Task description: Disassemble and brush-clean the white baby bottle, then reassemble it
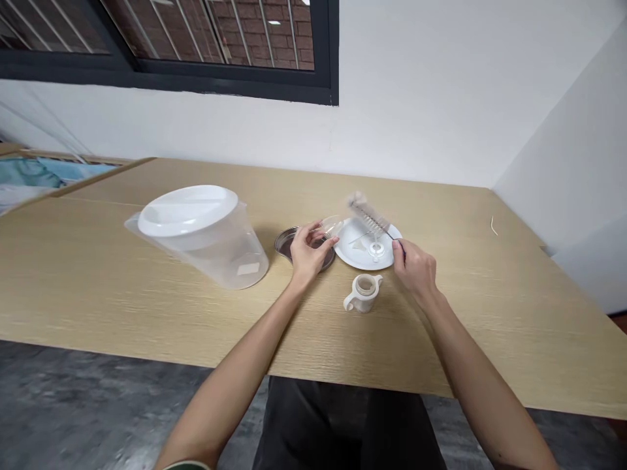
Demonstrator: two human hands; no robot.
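My right hand point(415, 267) is closed round the thin handle of a bottle brush point(368, 212), whose pale bristles point up and to the left over a white plate point(347, 256). On that plate lie a white ring-shaped part point(376, 249) and small clear pieces. My left hand point(308, 251) grips a clear, rounded container point(331, 226) between thumb and fingers, above a round metal dish point(281, 243). The container's exact kind is hard to make out. Nearer to me, between my forearms, stands a small white piece with two handles and a round opening point(363, 295).
A large translucent pitcher point(215, 251) with a white lid stands to the left on the wooden table point(147, 294). A short pale strip point(494, 226) lies at the far right. Behind are a white wall and a dark-framed window point(323, 91).
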